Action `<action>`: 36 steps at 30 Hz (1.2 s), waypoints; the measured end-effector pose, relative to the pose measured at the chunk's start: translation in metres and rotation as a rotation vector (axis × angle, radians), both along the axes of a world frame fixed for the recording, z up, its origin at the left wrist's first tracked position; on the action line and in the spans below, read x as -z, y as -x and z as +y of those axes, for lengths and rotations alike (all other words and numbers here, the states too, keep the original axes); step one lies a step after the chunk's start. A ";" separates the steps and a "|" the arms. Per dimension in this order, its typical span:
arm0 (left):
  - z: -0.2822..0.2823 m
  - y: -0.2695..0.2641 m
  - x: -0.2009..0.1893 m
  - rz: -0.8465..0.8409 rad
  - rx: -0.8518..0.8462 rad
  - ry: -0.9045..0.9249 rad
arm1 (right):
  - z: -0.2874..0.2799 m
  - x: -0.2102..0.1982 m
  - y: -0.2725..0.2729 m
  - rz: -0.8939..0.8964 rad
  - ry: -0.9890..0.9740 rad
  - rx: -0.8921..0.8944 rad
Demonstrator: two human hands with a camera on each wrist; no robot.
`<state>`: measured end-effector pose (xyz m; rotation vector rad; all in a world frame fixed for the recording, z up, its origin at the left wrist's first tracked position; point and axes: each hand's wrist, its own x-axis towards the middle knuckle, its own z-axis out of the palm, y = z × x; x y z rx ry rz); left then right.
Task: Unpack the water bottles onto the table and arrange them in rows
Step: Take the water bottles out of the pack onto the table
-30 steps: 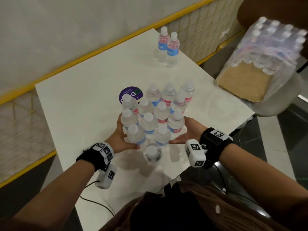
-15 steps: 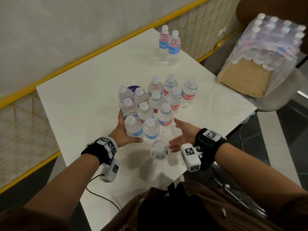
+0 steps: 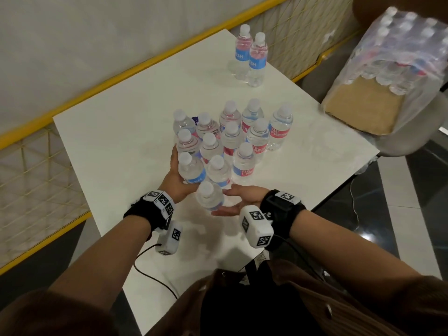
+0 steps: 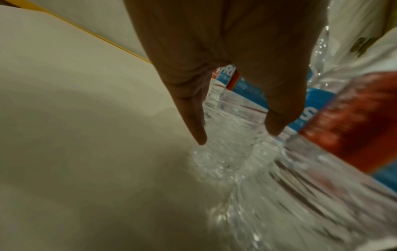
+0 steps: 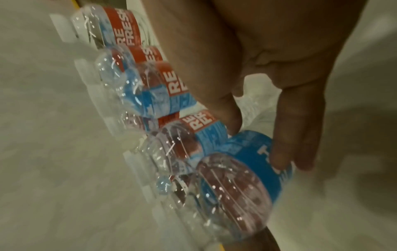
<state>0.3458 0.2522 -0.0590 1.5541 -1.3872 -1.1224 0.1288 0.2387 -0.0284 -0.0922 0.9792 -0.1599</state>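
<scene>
Arranging step in hand: unpacked bottles stand in a tight cluster (image 3: 230,141) mid-surface (image 3: 116,132), and one stray bottle (image 3: 209,196) sits at the cluster's near edge, not yet in line. Next move likely calls for nudging that stray bottle into the near row and squaring the sides. Left hand (image 3: 178,180) lies against the cluster's left side, fingers (image 4: 194,118) straight and relaxed, pressing the nearest bottles, gripping nothing. Right hand (image 3: 238,201) is right of the stray bottle, fingers (image 5: 287,135) extended, tips touching its blue label, cupping rather than clasping. Two bottles (image 3: 251,57) stand well beyond the cluster. A wrapped pack (image 3: 397,64) sits on a chair right of the cluster, still to unpack.
</scene>
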 end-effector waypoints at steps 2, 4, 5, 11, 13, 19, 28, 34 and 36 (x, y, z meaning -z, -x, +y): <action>0.001 -0.001 -0.004 0.013 -0.034 0.006 | -0.002 0.006 -0.013 0.004 0.011 0.040; 0.005 -0.004 -0.006 0.000 -0.066 0.019 | -0.002 0.007 -0.022 0.020 0.026 0.062; 0.010 -0.005 -0.004 -0.011 -0.085 0.022 | -0.002 0.007 -0.022 0.019 0.040 0.068; 0.051 -0.010 0.022 0.050 -0.207 -0.123 | -0.008 0.015 0.011 0.203 0.235 -0.120; 0.060 -0.006 0.026 0.046 -0.124 -0.158 | -0.015 0.020 0.027 0.374 0.348 -0.128; 0.056 0.014 0.038 0.018 -0.202 -0.103 | -0.029 0.027 0.023 0.372 0.597 -0.009; 0.051 0.005 0.040 0.078 -0.395 -0.099 | -0.024 0.038 -0.012 0.442 0.711 0.066; 0.045 -0.001 0.037 -0.096 -0.502 -0.160 | -0.030 0.037 0.000 0.370 0.642 0.008; 0.043 0.012 0.030 -0.152 -0.613 -0.237 | -0.036 0.035 0.016 0.363 0.624 -0.010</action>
